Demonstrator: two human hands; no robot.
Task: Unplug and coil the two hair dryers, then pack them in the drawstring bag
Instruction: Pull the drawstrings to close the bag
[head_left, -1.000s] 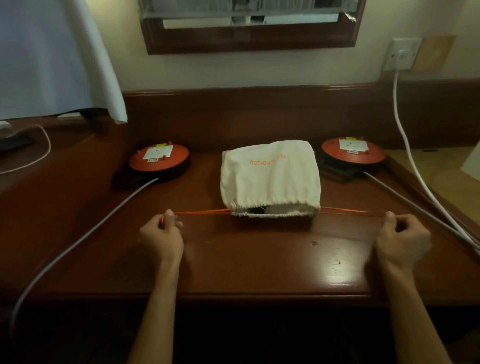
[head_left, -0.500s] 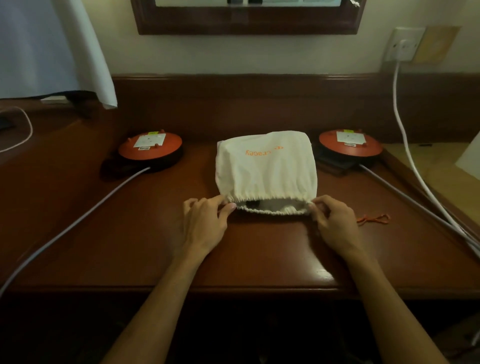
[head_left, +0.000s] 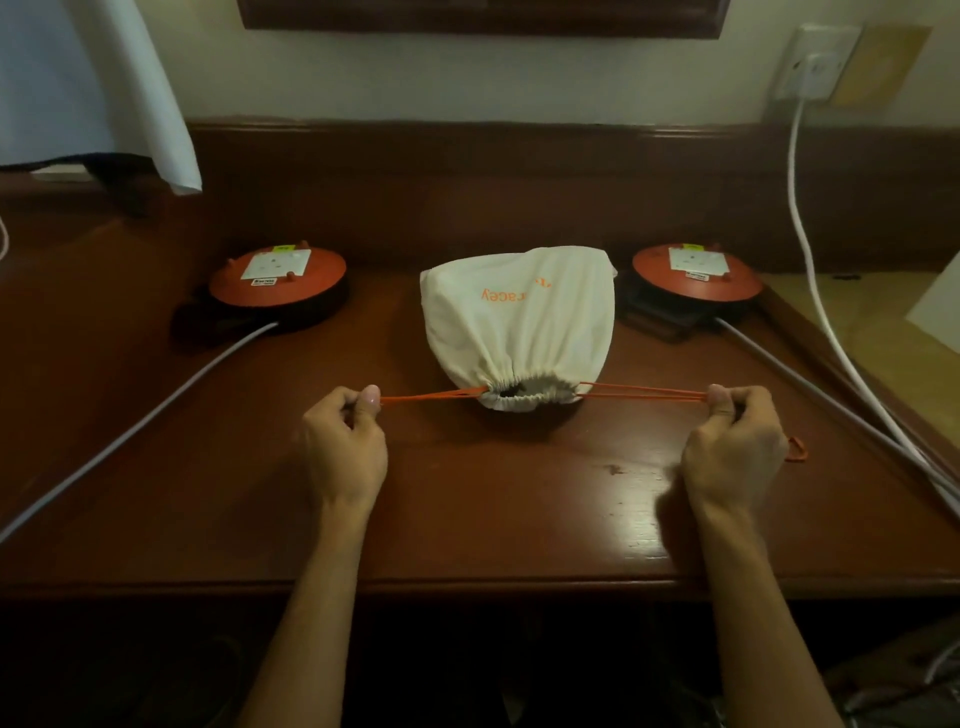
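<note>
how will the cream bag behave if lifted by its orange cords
The cream bag bulges full, so it probably hangs weighty and sags. Its soft gathered cloth looks floppy. The left hand and right hand pull the orange cords taut, so the mouth likely stays cinched.

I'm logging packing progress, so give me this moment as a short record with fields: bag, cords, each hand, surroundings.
bag: cream drawstring bag on the wooden desk, mouth gathered nearly closed
cords: orange drawstrings pulled taut to both sides
left hand: left hand pinches the left cord
right hand: right hand pinches the right cord
surroundings: two orange cable reels flank the bag
</note>
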